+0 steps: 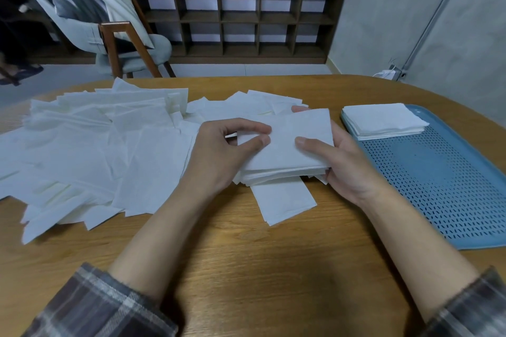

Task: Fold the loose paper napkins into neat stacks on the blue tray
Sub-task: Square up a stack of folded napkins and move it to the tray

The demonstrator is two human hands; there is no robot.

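A small stack of folded white napkins (287, 153) is held just above the table between both hands. My left hand (219, 156) pinches its left edge with thumb and fingers. My right hand (336, 161) grips its right side, thumb on top and fingers underneath. A wide heap of loose white napkins (90, 145) covers the table to the left. One folded napkin (284, 202) lies flat below the held stack. The blue perforated tray (438, 186) sits at the right, with a neat stack of folded napkins (383, 120) in its far corner.
The wooden table (246, 268) has bare surface in front of me. Beyond it stand a chair (123, 44) draped with fabric and a dark cubby shelf (241, 16). A white charger (388, 73) sits near the table's far right edge.
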